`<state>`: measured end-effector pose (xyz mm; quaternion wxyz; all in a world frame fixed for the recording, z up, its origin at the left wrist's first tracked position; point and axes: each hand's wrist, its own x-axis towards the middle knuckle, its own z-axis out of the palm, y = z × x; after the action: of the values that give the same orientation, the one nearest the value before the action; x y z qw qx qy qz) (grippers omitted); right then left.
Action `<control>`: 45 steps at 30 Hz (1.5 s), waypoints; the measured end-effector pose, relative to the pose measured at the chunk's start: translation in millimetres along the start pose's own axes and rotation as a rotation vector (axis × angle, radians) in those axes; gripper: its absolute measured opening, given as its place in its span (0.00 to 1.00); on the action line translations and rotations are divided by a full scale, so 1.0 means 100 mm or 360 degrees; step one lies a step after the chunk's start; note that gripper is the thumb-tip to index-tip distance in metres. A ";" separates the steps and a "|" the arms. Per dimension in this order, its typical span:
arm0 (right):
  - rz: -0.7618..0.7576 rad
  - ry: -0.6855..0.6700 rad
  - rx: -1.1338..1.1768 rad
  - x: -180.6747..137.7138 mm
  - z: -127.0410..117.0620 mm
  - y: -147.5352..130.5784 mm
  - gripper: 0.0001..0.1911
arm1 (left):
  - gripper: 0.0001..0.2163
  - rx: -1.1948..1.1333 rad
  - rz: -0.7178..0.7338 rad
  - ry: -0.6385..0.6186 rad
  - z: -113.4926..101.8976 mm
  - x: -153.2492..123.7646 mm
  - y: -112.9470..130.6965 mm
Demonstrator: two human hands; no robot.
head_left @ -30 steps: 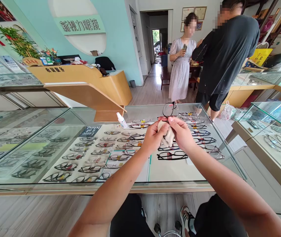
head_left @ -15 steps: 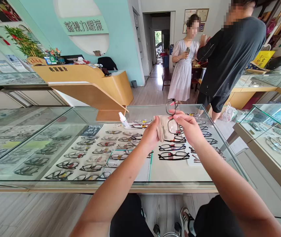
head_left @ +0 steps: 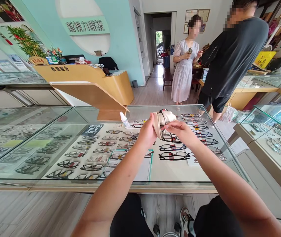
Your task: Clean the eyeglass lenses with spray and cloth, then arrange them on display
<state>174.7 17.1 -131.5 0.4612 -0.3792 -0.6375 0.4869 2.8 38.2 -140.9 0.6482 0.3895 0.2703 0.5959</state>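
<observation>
Above the glass counter, my left hand (head_left: 147, 131) is closed on a beige cleaning cloth (head_left: 157, 125). The cloth is folded over part of a pair of dark-rimmed eyeglasses (head_left: 162, 115), and a bulge of it shows at the far side of the rim. My right hand (head_left: 182, 131) pinches the eyeglasses from the right, thumb and fingers together. Much of the frame is hidden by cloth and fingers. Just left of the hands, a small white bottle (head_left: 124, 119) stands tilted in view on the counter.
Rows of eyeglass frames (head_left: 174, 155) lie inside the glass display counter (head_left: 140, 187) below my hands. Another glass case (head_left: 271, 131) stands at the right. Two people stand beyond the counter, one in a pale dress (head_left: 183, 72), one in black clothes (head_left: 231, 59). A wooden desk (head_left: 118, 87) stands farther back.
The eyeglasses, held upright with a lens showing before, have turned and dropped lower into the cloth. My right hand has moved slightly down and left, closer to my left hand.
</observation>
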 end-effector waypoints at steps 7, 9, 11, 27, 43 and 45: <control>0.0038 -0.0122 0.0184 -0.02 0.00 0.00 0.17 | 0.30 0.0177 0.0091 0.0097 -0.04 -0.02 -0.04; 0.0033 -0.0106 0.0193 -0.02 0.01 0.02 0.17 | 0.29 0.0185 0.0101 0.0077 -0.05 -0.02 -0.06; 0.0020 -0.0087 0.0178 -0.03 0.01 0.01 0.18 | 0.29 0.0199 0.0109 0.0134 -0.06 -0.02 -0.07; 0.0130 0.0127 0.0003 -0.02 0.06 -0.02 0.26 | 0.29 0.0967 0.0461 0.0014 -0.04 -0.11 -0.02; 0.0249 0.0250 -0.0086 -0.04 0.05 -0.07 0.27 | 0.29 0.1176 0.0251 -0.0287 -0.10 -0.10 0.11; 0.0248 0.0254 -0.0092 -0.04 0.05 -0.08 0.27 | 0.29 0.1177 0.0204 -0.0328 -0.14 -0.07 0.12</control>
<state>170.7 9.9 -125.5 0.4602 -0.4783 -0.5810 0.4711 -16.7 33.4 -139.5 0.4492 0.6709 0.3754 0.4551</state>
